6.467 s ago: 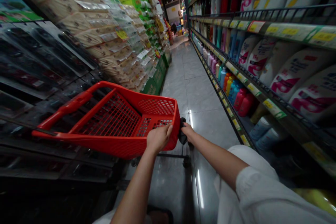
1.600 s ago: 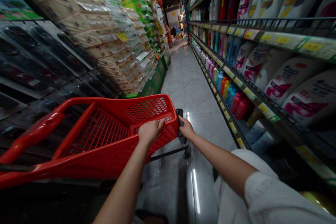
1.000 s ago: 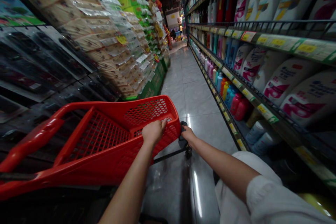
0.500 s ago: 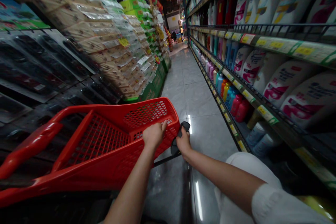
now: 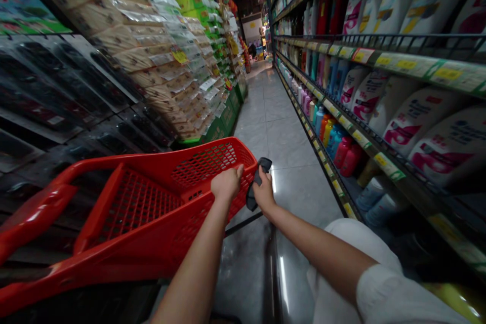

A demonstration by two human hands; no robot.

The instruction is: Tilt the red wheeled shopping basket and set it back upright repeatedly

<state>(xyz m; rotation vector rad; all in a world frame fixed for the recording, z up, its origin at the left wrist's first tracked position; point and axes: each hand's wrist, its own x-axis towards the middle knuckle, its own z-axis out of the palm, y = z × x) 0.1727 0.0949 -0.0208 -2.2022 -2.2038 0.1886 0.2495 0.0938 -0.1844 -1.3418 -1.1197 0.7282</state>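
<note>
A red plastic shopping cart with a perforated basket stands at the left, its handle toward the lower left. My left hand is closed over the basket's near side rim close to the front end, thumb raised. At the front corner, my right hand grips a dark grey piece that looks like a cloth. The grey piece shows above and below the fingers and lies against the cart's front. My palm hides part of it. The basket holds nothing that I can see.
Shelves of shampoo bottles line the right side, with price tags along the shelf edges. Stacked tissue packs and hanging blister packs fill the left. A grey tiled aisle floor runs ahead between them.
My right hand and the grey cloth have moved slightly up along the cart's front. The cart's front end has shifted a little left in view. My left hand keeps hold of the rim.
</note>
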